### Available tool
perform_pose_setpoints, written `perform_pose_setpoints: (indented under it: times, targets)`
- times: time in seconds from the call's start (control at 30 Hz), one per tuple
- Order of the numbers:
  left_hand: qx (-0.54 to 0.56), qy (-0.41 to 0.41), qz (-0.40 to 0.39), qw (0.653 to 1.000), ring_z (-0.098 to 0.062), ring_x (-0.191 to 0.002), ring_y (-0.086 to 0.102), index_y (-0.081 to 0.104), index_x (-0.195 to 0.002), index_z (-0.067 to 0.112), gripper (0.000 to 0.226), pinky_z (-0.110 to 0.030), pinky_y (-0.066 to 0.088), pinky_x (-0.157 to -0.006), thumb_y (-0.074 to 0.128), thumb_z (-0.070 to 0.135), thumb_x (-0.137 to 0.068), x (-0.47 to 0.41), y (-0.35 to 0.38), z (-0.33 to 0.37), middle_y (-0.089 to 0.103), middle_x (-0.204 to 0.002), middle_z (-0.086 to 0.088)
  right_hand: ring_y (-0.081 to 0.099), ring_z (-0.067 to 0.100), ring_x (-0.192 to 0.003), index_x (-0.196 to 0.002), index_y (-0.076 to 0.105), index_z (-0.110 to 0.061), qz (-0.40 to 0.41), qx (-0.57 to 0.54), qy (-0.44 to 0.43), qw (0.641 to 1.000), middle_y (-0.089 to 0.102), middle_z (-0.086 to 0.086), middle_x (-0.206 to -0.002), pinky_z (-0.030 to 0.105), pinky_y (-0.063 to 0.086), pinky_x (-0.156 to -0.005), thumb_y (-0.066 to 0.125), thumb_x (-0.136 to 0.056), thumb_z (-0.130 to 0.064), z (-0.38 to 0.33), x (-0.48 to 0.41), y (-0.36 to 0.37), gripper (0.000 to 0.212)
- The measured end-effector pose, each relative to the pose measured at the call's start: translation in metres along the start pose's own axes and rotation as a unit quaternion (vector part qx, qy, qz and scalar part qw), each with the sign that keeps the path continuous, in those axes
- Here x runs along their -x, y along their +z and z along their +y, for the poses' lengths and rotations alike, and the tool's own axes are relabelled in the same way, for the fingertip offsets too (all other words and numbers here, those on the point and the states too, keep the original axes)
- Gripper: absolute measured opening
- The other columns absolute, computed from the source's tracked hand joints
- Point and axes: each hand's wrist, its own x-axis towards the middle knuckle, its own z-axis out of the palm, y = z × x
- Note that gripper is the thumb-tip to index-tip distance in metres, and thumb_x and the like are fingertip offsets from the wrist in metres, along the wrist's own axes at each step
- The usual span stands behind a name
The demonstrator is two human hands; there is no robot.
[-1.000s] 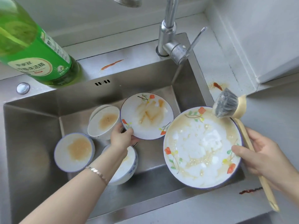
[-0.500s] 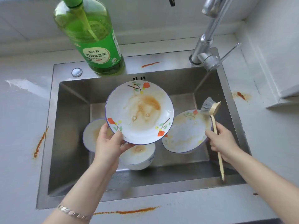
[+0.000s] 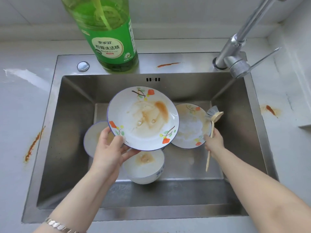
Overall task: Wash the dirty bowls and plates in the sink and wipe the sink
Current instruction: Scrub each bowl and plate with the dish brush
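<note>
Pale grey worktop [image 3: 20, 101] fills both sides of my view and meets a light tiled wall [image 3: 185, 17] at the far edge, with a stainless sink [image 3: 67, 148] set into it. On the sink's far rim a big green detergent bottle [image 3: 109, 39] stands upright left of centre. The chrome tap [image 3: 235, 47] rises at the far right corner, its lever pointing right.

Over the middle of the basin the left hand [image 3: 109, 150] grips a flowered plate [image 3: 143, 118] by its near-left rim, thumb on top and fingers beneath. I see the plate lifted and tilted toward me, with brown sauce smeared across it. A second flowered plate [image 3: 190, 128] lies in the basin just to the right, foamy and partly covered by the lifted one.

Under the lifted plate's near edge sits a white bowl [image 3: 144, 167] with residue. A second bowl [image 3: 91, 137] shows at the left, half hidden behind the hand. The right hand [image 3: 214, 142] is closed round the wooden handle of a dish brush [image 3: 212, 125], whose bristle head sits at the second plate's far-right rim.

Bare steel shows along the basin's left side, its near strip and the right wall beyond the brush. Orange-red streaks mark the worktop at left [image 3: 33, 143] and right, and also the far rim. A round metal cap [image 3: 83, 66] sits left of the bottle, and overflow slots [image 3: 153, 79] cut the far wall.
</note>
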Motion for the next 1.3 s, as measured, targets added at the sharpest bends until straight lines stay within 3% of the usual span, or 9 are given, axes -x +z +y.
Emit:
perform_pose_setpoints:
  times: [0.2,0.33,0.5,0.57,0.7,0.8,0.97,1.17,1.3]
  targets:
    - [0.007,-0.022,0.006,1.0,-0.026,-0.093,0.067,0.043,-0.131,0.015,0.042,-0.033,0.058,-0.057,0.039,-0.002,-0.093,0.003,-0.001,-0.004,0.066,-0.112,-0.007,0.053,0.029,-0.086,-0.138,0.043,-0.017,0.01,0.035,0.008,0.999,0.056,0.006,-0.118,0.029,0.044,-0.053,0.053,-0.092,-0.01,0.006,0.002,-0.002,0.047]
    - [0.007,-0.033,0.001,0.999,-0.029,-0.101,0.065,0.046,-0.129,0.016,0.037,-0.034,0.058,-0.058,0.038,0.003,-0.097,0.011,-0.002,-0.001,0.064,-0.119,-0.008,0.057,0.028,-0.105,-0.132,0.051,-0.02,0.011,0.073,-0.039,0.997,0.061,0.005,-0.121,0.042,0.048,-0.089,0.06,-0.088,-0.022,-0.014,0.028,-0.026,0.045]
    - [-0.022,-0.013,0.01,1.0,-0.025,-0.103,0.065,0.049,-0.128,0.026,0.032,-0.037,0.057,-0.062,0.034,0.021,-0.1,0.028,0.003,0.007,0.065,-0.118,-0.001,0.05,0.002,-0.054,-0.131,0.05,-0.027,-0.026,0.087,-0.163,0.982,0.064,0.0,-0.081,0.02,0.035,-0.056,0.044,-0.097,-0.022,-0.065,0.098,-0.079,0.034]
    - [-0.043,-0.01,0.024,0.999,-0.024,-0.103,0.064,0.051,-0.125,0.029,0.031,-0.037,0.056,-0.063,0.033,0.032,-0.101,0.037,0.006,0.01,0.066,-0.117,0.001,0.053,-0.008,-0.056,-0.125,0.05,-0.035,-0.042,0.115,-0.229,0.966,0.062,-0.007,-0.077,0.008,0.038,-0.056,0.045,-0.097,-0.018,-0.084,0.139,-0.104,0.033]
    - [-0.057,0.006,0.037,0.998,-0.013,-0.098,0.062,0.054,-0.116,0.031,0.029,-0.032,0.052,-0.072,0.033,0.042,-0.1,0.062,0.017,0.014,0.065,-0.111,0.008,0.054,-0.02,-0.076,-0.119,0.054,-0.043,-0.14,0.214,-0.283,0.925,0.06,-0.027,-0.088,-0.004,0.036,-0.068,0.049,-0.095,-0.018,-0.106,0.209,-0.123,0.035]
    - [-0.101,0.063,0.066,0.991,-0.013,-0.111,0.056,0.051,-0.126,0.024,0.033,-0.037,0.045,-0.097,0.031,0.033,-0.102,0.08,0.025,0.014,0.059,-0.122,0.005,0.059,0.009,-0.1,-0.129,0.05,-0.042,-0.156,0.336,-0.328,0.869,0.065,-0.009,-0.108,0.022,0.047,-0.083,0.045,-0.097,-0.026,-0.104,0.229,-0.112,0.037]
    - [-0.122,0.126,0.079,0.981,-0.01,-0.107,0.056,0.054,-0.108,0.031,0.022,-0.028,0.043,-0.095,0.034,0.026,-0.102,0.1,0.034,0.016,0.062,-0.106,0.014,0.041,0.022,-0.076,-0.141,0.023,-0.047,-0.084,0.566,-0.378,0.728,0.029,-0.006,-0.072,0.027,0.033,-0.063,0.029,-0.1,-0.026,-0.101,0.246,-0.103,0.047]
    - [-0.135,0.159,0.086,0.974,-0.005,-0.114,0.05,0.048,-0.115,0.034,0.022,-0.005,0.038,-0.09,0.037,0.022,-0.101,0.106,0.037,0.019,0.057,-0.119,0.014,0.056,0.027,-0.101,-0.138,0.026,-0.052,-0.161,0.518,-0.418,0.729,0.055,0.002,-0.109,0.03,0.039,-0.073,0.033,-0.097,-0.022,-0.094,0.283,-0.074,0.052]
    - [-0.121,0.15,0.088,0.977,-0.013,-0.122,0.051,0.053,-0.113,0.039,0.025,-0.039,0.038,-0.108,0.039,0.022,-0.101,0.105,0.026,0.02,0.056,-0.13,0.006,0.057,0.027,-0.102,-0.135,0.034,-0.053,-0.079,0.53,-0.356,0.765,0.06,0.003,-0.114,0.032,0.043,-0.077,0.035,-0.095,-0.019,-0.118,0.25,-0.079,0.053]
